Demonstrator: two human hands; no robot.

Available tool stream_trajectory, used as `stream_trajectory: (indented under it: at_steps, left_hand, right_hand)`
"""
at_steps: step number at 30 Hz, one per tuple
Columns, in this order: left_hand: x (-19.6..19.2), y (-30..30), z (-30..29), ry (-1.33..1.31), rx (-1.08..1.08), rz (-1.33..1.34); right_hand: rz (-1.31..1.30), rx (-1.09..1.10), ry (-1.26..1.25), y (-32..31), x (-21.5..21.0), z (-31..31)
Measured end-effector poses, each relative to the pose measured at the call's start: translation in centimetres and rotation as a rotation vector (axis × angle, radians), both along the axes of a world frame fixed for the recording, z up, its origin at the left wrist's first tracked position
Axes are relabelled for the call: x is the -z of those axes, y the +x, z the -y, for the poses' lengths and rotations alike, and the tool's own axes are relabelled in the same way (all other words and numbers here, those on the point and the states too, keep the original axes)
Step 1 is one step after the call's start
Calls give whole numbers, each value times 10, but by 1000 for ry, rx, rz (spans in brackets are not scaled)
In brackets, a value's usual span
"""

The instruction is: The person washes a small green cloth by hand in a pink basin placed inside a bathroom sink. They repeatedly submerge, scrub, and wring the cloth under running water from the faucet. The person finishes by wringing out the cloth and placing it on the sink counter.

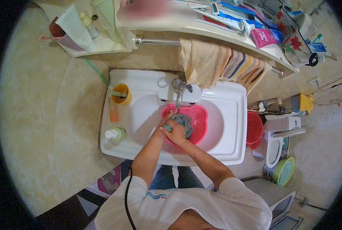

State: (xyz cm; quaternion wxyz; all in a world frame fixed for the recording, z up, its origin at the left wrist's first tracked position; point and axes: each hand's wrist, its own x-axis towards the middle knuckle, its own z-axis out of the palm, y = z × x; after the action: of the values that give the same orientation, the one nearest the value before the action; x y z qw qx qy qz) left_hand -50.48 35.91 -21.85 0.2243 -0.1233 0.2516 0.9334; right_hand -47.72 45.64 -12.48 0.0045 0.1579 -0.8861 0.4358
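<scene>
Cloth (183, 122), grey-green and bunched, lay in a pink plastic basin (206, 123) set inside the white sink (238, 115) below the metal faucet (178, 97). The right hand (175, 133) was curled closed around a fold of it; the left hand (165, 120) pressed in beside, partly covered, so its exact grip could not be told. A hard squeeze might have sent drips over the rim, and downward pressure off-centre could have tipped the basin, since it sat in a curved bowl. Smooth, probably slick plastic might also have let it slide. The cloth looked limp and crumpled, the basin's outline gently lobed, the sink glossy and rounded; the striped towel (203, 63) on the rail seemed soft and thick.
</scene>
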Motion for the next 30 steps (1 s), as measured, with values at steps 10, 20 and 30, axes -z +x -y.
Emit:
stream_trajectory:
  at_steps: [10, 20, 30]
  left_hand:
    - [10, -16, -6, 161, 204, 214]
    - [-30, -29, -20, -99, 62, 197]
    - [-2, -21, 1, -607, -19, -100]
  right_hand:
    - [135, 283, 171, -31, 16, -7]
    - [97, 255, 120, -39, 19, -4]
    - [249, 334, -217, -60, 40, -31]
